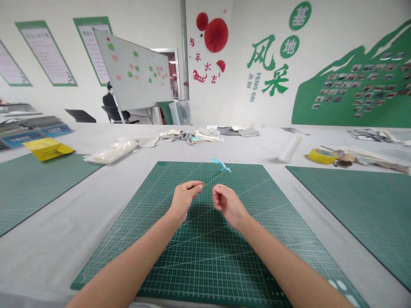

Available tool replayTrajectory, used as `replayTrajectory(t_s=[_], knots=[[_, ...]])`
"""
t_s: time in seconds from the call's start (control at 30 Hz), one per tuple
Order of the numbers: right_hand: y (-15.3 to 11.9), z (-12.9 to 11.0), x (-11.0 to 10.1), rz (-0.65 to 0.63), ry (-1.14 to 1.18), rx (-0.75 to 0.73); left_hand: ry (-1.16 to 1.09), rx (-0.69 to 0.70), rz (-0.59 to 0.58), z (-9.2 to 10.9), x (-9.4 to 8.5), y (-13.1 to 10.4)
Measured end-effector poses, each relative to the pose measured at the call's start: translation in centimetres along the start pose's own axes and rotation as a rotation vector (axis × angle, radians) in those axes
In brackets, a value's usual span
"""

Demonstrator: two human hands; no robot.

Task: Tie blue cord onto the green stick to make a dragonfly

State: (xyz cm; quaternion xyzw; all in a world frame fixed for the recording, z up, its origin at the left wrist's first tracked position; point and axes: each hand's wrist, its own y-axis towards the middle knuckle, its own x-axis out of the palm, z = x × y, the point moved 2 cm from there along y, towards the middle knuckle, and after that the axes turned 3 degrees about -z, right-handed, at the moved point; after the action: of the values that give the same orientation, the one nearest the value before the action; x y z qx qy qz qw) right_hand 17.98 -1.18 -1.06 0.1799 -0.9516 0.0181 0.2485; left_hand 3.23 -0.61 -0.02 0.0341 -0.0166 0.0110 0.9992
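My left hand (188, 196) pinches the lower end of a thin green stem (212, 176) between thumb and forefinger. The stem slants up to the right, and at its far tip sit light-blue, petal-like pieces (221, 165). Just right of it, my right hand (227, 203) is closed with its fingers curled in, apart from the left hand. Whatever those curled fingers hold, if anything, is hidden. Both hands are above a green cutting mat (205, 256) marked with a white grid.
More cutting mats lie to the left (41, 184) and right (359, 205). Behind are a yellow box (48, 148), a plastic-wrapped packet (112, 150), cloth scraps (205, 135), a white roll (290, 148) and yellow tape (322, 156). A person (109, 99) sits beyond the table, near a whiteboard (138, 70).
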Motion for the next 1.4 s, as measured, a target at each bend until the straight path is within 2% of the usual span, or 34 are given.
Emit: replayTrajectory(t_s=[0.17, 0.27, 0.47, 0.67, 0.87, 1.0, 1.07, 1.23, 1.33, 1.37, 1.4], knots=[[0.2, 0.3, -0.4, 0.121, 0.102, 0.024, -0.091, -0.07, -0.02, -1.1, -0.1, 0.5], [0.4, 0.6, -0.7, 0.147, 0.047, 0.062, -0.157, -0.083, -0.024, -1.5, -0.2, 0.7], [0.6, 1.1, -0.6, 0.079, -0.173, 0.124, -0.171, -0.038, -0.015, -1.2, -0.2, 0.8], [0.5, 1.1, -0.3, 0.03, -0.208, 0.151, -0.155, -0.024, -0.021, -0.9, 0.0, 0.5], [0.6, 1.1, -0.8, 0.085, -0.103, 0.224, -0.19, -0.026, -0.057, -0.7, -0.1, 0.5], [1.1, 0.8, -2.1, 0.185, 0.024, 0.214, -0.186, 0.001, -0.026, -0.5, -0.4, 0.7], [1.3, 0.4, -3.2, 0.241, -0.005, 0.183, -0.157, 0.024, -0.013, -0.4, -0.5, 0.8], [1.6, -1.0, -5.6, 0.421, -0.351, 0.003, -0.078, 0.069, 0.023, -0.1, -0.6, 0.9], [1.2, -2.2, -5.1, 0.52, -0.661, -0.284, -0.024, 0.086, 0.034, 0.1, -0.5, 0.7], [1.0, -2.4, -4.5, 0.508, -0.744, -0.36, -0.013, 0.089, 0.028, 0.2, -0.5, 0.6], [0.8, -2.3, -3.6, 0.453, -0.769, -0.375, -0.002, 0.095, 0.02, 0.2, -0.4, 0.5]])
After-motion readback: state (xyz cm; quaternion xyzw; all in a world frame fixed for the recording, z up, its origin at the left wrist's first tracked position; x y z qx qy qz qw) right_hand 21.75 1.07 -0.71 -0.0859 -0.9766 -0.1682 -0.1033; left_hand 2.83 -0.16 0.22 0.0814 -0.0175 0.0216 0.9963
